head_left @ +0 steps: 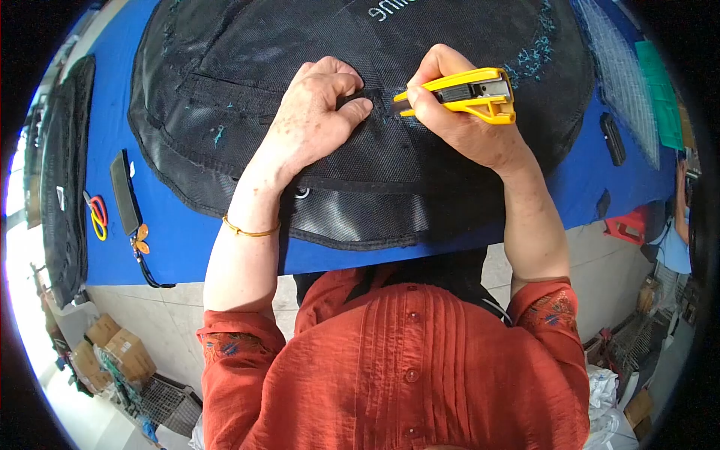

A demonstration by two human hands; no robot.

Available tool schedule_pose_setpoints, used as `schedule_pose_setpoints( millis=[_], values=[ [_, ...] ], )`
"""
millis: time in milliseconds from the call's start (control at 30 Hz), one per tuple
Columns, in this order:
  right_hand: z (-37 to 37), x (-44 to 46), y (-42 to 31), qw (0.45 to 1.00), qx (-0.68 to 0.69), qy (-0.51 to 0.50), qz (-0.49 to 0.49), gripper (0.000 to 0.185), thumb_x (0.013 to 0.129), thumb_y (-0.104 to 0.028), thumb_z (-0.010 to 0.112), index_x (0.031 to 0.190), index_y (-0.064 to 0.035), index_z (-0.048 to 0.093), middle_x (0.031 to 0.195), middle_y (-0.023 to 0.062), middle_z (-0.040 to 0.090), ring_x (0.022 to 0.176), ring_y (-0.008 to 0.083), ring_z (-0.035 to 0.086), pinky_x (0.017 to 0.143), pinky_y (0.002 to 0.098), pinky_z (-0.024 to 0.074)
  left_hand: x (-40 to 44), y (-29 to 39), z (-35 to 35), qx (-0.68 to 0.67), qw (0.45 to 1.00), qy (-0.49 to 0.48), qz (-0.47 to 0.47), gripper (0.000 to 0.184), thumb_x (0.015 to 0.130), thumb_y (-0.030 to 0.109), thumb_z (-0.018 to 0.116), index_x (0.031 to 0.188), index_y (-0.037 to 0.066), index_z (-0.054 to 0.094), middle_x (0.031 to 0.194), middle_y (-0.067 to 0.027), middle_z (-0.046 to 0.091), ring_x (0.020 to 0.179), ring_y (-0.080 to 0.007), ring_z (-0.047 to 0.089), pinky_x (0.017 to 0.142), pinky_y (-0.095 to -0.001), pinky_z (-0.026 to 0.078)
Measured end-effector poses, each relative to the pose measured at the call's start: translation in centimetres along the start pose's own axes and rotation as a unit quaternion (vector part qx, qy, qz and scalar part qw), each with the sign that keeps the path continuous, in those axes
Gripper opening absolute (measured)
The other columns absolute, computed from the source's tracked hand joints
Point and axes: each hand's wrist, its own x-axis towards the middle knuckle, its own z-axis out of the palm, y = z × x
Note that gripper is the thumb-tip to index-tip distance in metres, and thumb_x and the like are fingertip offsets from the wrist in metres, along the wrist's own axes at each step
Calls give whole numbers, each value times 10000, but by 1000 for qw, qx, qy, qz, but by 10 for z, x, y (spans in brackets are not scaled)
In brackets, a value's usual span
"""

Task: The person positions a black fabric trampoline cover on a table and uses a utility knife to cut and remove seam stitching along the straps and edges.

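Black mesh fabric [352, 161] with a dark border and light lettering lies spread over a blue table surface [180, 255]. My left hand [319, 112] rests on it, fingers curled and thumb pressed near the forefinger at a fold; what they pinch is hidden. My right hand [465, 124] is wrapped round a yellow cutter [480, 94], its dark tip pointing left at the fabric, close to my left thumb. Bits of teal thread [532, 60] lie on the fabric at the upper right, with a small tuft [218, 135] at the left.
At the left are scissors [97, 216], a phone-like dark case [124, 191] with a strap, and a folded black piece [67, 180]. A black object [612, 139] and green plastic [660, 94] are at the right. Cardboard boxes [129, 354] stand lower left; another person's arm [681, 199] shows far right.
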Motion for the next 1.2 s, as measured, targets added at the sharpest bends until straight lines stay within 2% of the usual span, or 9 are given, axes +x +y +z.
schedule_pose_setpoints(
  millis=[100, 167, 333, 500, 700, 767, 967, 1000, 1200],
  values=[
    [0, 0, -1, 1000, 8, -4, 25, 146, 912, -116, 680, 952, -58, 551, 842, 38, 582, 738, 186, 671, 682, 294, 557, 2, 0, -2, 16, 1000, -2, 23, 203, 848, 180, 765, 901, -13, 731, 1061, -111, 671, 1035, -269, 593, 949, -385, 474],
    [2, 0, 1, 999, -16, 15, -25, 147, 914, -129, 694, 938, -64, 565, 850, 37, 580, 736, 185, 667, 680, 297, 553, 3, -1, -1, 12, 1000, 0, 27, 205, 841, 182, 775, 898, -11, 731, 1053, -110, 670, 1030, -267, 592, 944, -387, 473],
    [3, 2, -5, 998, -57, 5, -27, 133, 921, -136, 705, 924, -71, 590, 881, 43, 580, 764, 195, 655, 694, 301, 543, 2, -3, 1, 6, 1000, 6, 23, 213, 826, 183, 795, 894, -9, 732, 1047, -107, 669, 1029, -266, 590, 945, -390, 469],
    [1, 0, -2, 1000, 11, -6, 29, 103, 925, -114, 696, 937, -78, 600, 891, 52, 578, 792, 208, 650, 720, 304, 535, 2, -4, 0, -3, 1000, -6, 20, 237, 867, 182, 763, 838, -14, 632, 1081, -95, 659, 1077, -274, 587, 972, -370, 446],
    [-4, 2, -2, 995, -51, -2, -83, 114, 936, -115, 684, 930, -57, 586, 874, 56, 601, 776, 196, 661, 698, 310, 537, 2, -3, 0, -22, 1000, -12, -4, 214, 876, 154, 743, 834, -15, 619, 1092, -85, 649, 1103, -265, 575, 988, -366, 435],
    [-9, -2, -12, 994, 47, -29, 94, 131, 946, -140, 682, 936, -53, 585, 834, 64, 626, 757, 180, 683, 670, 299, 543, 2, -1, 0, -24, 1000, -9, -7, 212, 876, 150, 741, 834, -16, 616, 1095, -84, 648, 1105, -262, 575, 990, -365, 433],
    [-6, -2, -8, 988, 105, 17, 109, 145, 956, -197, 695, 950, -78, 613, 828, 31, 658, 738, 125, 702, 643, 255, 567, 2, 0, 0, -18, 1000, -9, -12, 196, 879, 152, 733, 880, -19, 635, 1092, -89, 645, 1109, -265, 576, 992, -363, 433],
    [-8, -2, -12, 972, 152, 15, 177, 129, 959, -185, 695, 952, -77, 625, 842, 33, 662, 726, 107, 696, 631, 247, 566, 1, 0, -1, -16, 1000, -14, -14, 198, 879, 156, 733, 894, -19, 641, 1091, -91, 645, 1108, -267, 577, 991, -362, 434],
    [2, -1, -7, 988, 111, 64, 85, 103, 959, -132, 693, 940, -66, 616, 845, 28, 656, 778, 114, 698, 674, 257, 566, 1, 1, 0, -24, 1000, -2, -13, 200, 877, 156, 734, 905, -20, 643, 1079, -87, 641, 1094, -270, 577, 990, -362, 432]
  ],
)
